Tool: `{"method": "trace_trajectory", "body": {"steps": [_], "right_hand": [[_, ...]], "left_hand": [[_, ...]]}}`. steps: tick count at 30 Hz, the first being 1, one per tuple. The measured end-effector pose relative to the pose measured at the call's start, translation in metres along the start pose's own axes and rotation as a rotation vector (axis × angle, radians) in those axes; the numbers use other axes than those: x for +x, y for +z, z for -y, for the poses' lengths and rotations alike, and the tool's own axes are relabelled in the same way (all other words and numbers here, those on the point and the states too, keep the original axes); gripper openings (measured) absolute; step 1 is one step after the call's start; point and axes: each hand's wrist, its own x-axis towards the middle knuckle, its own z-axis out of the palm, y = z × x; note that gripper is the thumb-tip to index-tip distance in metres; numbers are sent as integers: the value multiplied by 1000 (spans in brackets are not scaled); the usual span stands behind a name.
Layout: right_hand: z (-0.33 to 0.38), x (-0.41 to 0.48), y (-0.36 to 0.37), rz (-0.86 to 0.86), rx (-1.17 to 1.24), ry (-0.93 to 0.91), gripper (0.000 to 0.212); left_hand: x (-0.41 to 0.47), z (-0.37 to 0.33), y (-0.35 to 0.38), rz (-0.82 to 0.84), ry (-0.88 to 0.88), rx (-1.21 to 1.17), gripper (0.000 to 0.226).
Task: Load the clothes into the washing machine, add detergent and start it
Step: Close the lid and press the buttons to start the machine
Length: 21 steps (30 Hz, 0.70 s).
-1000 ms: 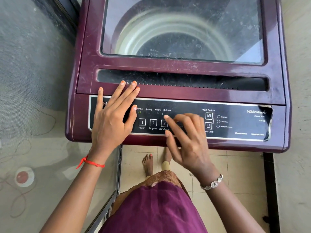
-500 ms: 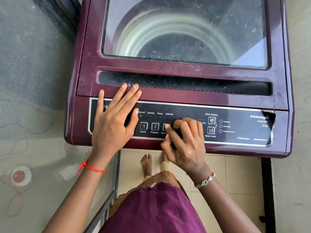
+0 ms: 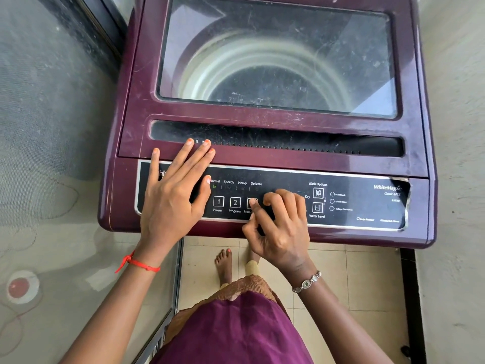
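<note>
**Pressing Start**

The maroon top-loading washing machine (image 3: 136, 122) is sitting at 12 o'clock, glass lid (image 3: 275, 35) shut, pale drum (image 3: 210, 67) contents unclear. The left hand (image 3: 170, 203) is lying flat, fingers straight, on the black control panel (image 3: 367, 203) at its 9 o'clock end. The right hand (image 3: 280, 232), other fingers curled, is pressing its index fingertip on the square Start/Pause button (image 3: 249, 199).

Washing machine (image 3: 262, 164) — glossy maroon plastic, scuffed; lid window (image 3: 275, 61) dusty, perhaps glass; control panel (image 3: 367, 203) shiny black.

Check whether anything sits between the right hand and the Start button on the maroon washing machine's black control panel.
Nothing visible does. The right hand has its index fingertip on the square white-outlined third button, labelled Start. The left hand rests on the black control panel, left of it.
</note>
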Motion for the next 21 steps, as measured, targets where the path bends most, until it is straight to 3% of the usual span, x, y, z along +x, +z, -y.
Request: {"method": "trace_trajectory", "body": {"steps": [9,16,21], "right_hand": [[0,2,-6,71,98,79,21],[-10,17,-29,177,553,385,33],[-48,28,-47,90,476,363,29]], "left_hand": [[0,-2,-3,13,-8,-2,42],[0,-2,-6,45,-25,-33,44],[13,-4,-14,43,-2,-129,54]]}}
